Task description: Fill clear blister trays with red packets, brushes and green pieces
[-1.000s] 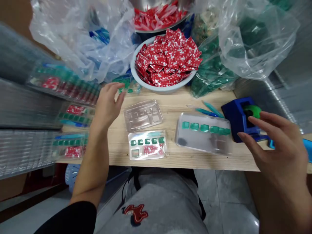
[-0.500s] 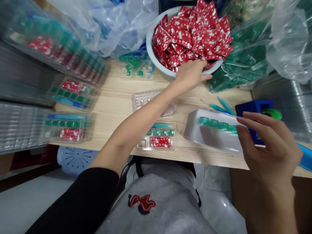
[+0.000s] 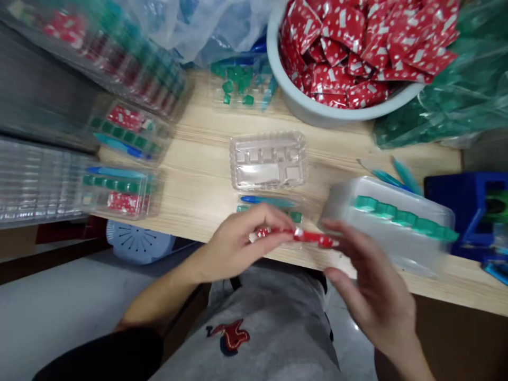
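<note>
My left hand (image 3: 254,235) is closed on a small red packet with white spots (image 3: 317,239), pinched between thumb and fingers and seen nearly edge-on. On the packet's right side is my right hand (image 3: 375,288), thumb and fingers apart; its fingertips come close to the packet's end, and blur hides whether they touch. Beneath the hands lies a filled plastic tray with a blue pen-like stick (image 3: 270,201) and green cubes, partly covered. Just behind it sits a see-through plastic tray (image 3: 268,160) with moulded compartments. A row of green cubes (image 3: 400,216) rests on a whitish box (image 3: 397,248) at right.
A grey tub (image 3: 317,108) heaped with red packets stands at the back. Filled trays (image 3: 123,193) and stacked trays (image 3: 39,180) line the left. Bags of green pieces (image 3: 436,116) and a blue holder (image 3: 456,211) are at right. The wooden table's front edge is near my body.
My left hand has come back from the tub with a red packet, uncovering the see-through tray. My right hand has left the green cube row and moved left towards the packet.
</note>
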`<state>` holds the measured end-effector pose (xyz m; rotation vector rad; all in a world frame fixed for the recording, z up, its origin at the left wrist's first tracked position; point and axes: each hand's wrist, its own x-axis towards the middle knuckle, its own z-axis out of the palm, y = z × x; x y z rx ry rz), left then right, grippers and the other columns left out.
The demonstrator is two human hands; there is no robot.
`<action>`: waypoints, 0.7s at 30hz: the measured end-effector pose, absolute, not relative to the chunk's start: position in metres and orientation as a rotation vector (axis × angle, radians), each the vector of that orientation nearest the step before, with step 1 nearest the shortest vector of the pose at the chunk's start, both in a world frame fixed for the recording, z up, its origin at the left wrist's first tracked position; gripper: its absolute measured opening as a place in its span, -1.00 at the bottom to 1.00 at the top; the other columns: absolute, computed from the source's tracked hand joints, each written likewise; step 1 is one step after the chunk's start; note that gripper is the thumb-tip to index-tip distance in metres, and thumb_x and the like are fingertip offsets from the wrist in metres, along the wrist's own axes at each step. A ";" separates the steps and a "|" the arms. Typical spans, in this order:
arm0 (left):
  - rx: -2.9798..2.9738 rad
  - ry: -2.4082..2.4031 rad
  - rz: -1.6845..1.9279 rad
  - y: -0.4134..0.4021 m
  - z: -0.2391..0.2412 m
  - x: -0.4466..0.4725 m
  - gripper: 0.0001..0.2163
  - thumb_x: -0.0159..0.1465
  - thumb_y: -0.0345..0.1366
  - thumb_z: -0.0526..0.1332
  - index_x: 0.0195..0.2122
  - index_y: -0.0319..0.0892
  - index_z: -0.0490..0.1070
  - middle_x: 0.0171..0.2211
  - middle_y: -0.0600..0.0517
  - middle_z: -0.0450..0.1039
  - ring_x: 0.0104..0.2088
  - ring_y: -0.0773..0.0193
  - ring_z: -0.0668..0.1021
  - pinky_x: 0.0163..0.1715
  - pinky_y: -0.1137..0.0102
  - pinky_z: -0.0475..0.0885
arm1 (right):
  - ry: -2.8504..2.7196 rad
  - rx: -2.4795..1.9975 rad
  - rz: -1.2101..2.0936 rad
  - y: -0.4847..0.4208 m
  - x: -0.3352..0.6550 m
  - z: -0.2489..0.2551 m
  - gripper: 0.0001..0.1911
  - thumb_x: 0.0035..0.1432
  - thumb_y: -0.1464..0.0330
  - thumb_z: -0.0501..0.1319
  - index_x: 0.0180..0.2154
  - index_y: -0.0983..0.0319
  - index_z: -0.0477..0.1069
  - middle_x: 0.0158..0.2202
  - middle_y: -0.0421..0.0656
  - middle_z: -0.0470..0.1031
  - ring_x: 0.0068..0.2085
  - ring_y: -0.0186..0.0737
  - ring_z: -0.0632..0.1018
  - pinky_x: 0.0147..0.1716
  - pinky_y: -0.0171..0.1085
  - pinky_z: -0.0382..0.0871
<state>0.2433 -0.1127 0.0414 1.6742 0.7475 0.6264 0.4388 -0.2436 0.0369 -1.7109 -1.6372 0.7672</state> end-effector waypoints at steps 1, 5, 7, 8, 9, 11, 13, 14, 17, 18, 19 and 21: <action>1.642 0.693 0.609 -0.123 0.038 0.234 -0.96 0.34 -0.34 0.21 -0.25 -0.09 0.44 -0.26 0.05 0.60 -0.24 0.29 0.64 -0.24 0.38 0.58 | -1.646 -1.661 0.810 -0.241 0.433 0.036 -0.49 0.30 0.38 0.14 0.25 0.06 0.17 0.07 -0.08 0.51 -0.02 -0.16 0.60 -0.05 -0.22 0.57; 1.660 0.628 0.610 -0.133 0.028 0.226 -0.90 0.37 -0.23 0.17 -0.21 -0.02 0.49 -0.29 0.04 0.62 -0.27 0.26 0.64 -0.24 0.30 0.57 | -1.699 -1.529 0.823 -0.222 0.418 0.040 -0.66 0.25 0.45 0.18 0.05 0.07 0.40 -0.21 -0.18 0.63 -0.24 -0.26 0.67 -0.25 -0.39 0.59; 1.694 0.595 0.614 -0.124 0.030 0.229 -0.87 0.35 -0.15 0.17 -0.21 0.06 0.51 -0.36 0.04 0.61 -0.33 0.20 0.63 -0.31 0.25 0.57 | -1.723 -1.468 0.849 -0.215 0.415 0.045 -0.63 0.22 0.47 0.18 0.04 0.08 0.40 -0.24 -0.19 0.63 -0.26 -0.24 0.67 -0.29 -0.40 0.59; 1.712 0.573 0.602 -0.119 0.032 0.229 -0.86 0.35 -0.12 0.17 -0.22 0.10 0.52 -0.36 0.04 0.61 -0.34 0.18 0.63 -0.32 0.23 0.56 | -1.742 -1.441 0.865 -0.213 0.415 0.047 -0.61 0.20 0.49 0.18 0.05 0.08 0.39 -0.25 -0.19 0.63 -0.26 -0.24 0.67 -0.31 -0.40 0.59; 1.733 0.557 0.590 -0.113 0.033 0.230 -0.84 0.35 -0.10 0.16 -0.25 0.10 0.53 -0.34 0.04 0.61 -0.33 0.18 0.63 -0.30 0.23 0.57 | -1.757 -1.427 0.867 -0.213 0.414 0.048 -0.61 0.19 0.51 0.17 0.04 0.09 0.39 -0.27 -0.20 0.63 -0.28 -0.25 0.67 -0.32 -0.41 0.59; 1.797 0.581 0.571 -0.100 0.034 0.229 -0.78 0.38 -0.12 0.11 -0.31 0.03 0.53 -0.28 0.03 0.60 -0.27 0.21 0.63 -0.24 0.27 0.57 | -1.744 -1.460 0.844 -0.215 0.415 0.047 -0.67 0.18 0.52 0.15 -0.04 0.12 0.39 -0.32 -0.21 0.61 -0.35 -0.30 0.65 -0.37 -0.44 0.57; 1.961 0.713 0.552 -0.085 0.028 0.227 -0.74 0.41 -0.17 0.06 -0.32 -0.07 0.50 -0.23 0.01 0.58 -0.22 0.26 0.61 -0.20 0.32 0.55 | -1.693 -1.517 0.814 -0.220 0.418 0.044 -0.74 0.18 0.52 0.14 -0.11 0.14 0.40 -0.31 -0.20 0.61 -0.34 -0.31 0.65 -0.36 -0.45 0.56; 2.062 0.788 0.536 -0.078 0.022 0.227 -0.75 0.42 -0.20 0.05 -0.29 -0.10 0.50 -0.24 0.00 0.57 -0.21 0.26 0.60 -0.19 0.31 0.54 | -1.673 -1.533 0.811 -0.223 0.419 0.042 -0.76 0.18 0.52 0.14 -0.13 0.15 0.39 -0.28 -0.18 0.61 -0.30 -0.30 0.66 -0.33 -0.44 0.57; 2.301 0.895 0.415 -0.056 0.000 0.229 -0.80 0.40 -0.26 0.10 -0.21 -0.14 0.51 -0.24 -0.04 0.55 -0.20 0.18 0.57 -0.17 0.23 0.50 | -1.641 -1.523 0.810 -0.228 0.421 0.039 -0.76 0.16 0.53 0.13 -0.15 0.17 0.38 -0.22 -0.14 0.61 -0.20 -0.27 0.66 -0.22 -0.41 0.58; 2.329 0.890 0.371 -0.049 -0.006 0.231 -0.82 0.39 -0.27 0.12 -0.21 -0.14 0.52 -0.24 -0.05 0.54 -0.21 0.15 0.55 -0.17 0.20 0.48 | -1.630 -1.525 0.804 -0.229 0.420 0.038 -0.77 0.16 0.53 0.13 -0.16 0.17 0.38 -0.22 -0.14 0.61 -0.20 -0.27 0.66 -0.21 -0.40 0.58; 2.340 0.879 0.339 -0.044 -0.011 0.233 -0.84 0.37 -0.27 0.15 -0.21 -0.14 0.53 -0.26 -0.05 0.54 -0.21 0.13 0.54 -0.16 0.17 0.47 | -1.616 -1.531 0.800 -0.228 0.419 0.038 -0.78 0.16 0.52 0.13 -0.16 0.17 0.39 -0.22 -0.14 0.61 -0.20 -0.26 0.66 -0.21 -0.40 0.58; 2.370 0.853 0.281 -0.035 -0.015 0.238 -0.88 0.32 -0.25 0.22 -0.23 -0.12 0.54 -0.27 -0.03 0.52 -0.21 0.11 0.51 -0.13 0.15 0.43 | -1.582 -1.544 0.807 -0.228 0.417 0.037 -0.80 0.17 0.50 0.13 -0.16 0.17 0.39 -0.23 -0.13 0.61 -0.21 -0.26 0.66 -0.23 -0.39 0.59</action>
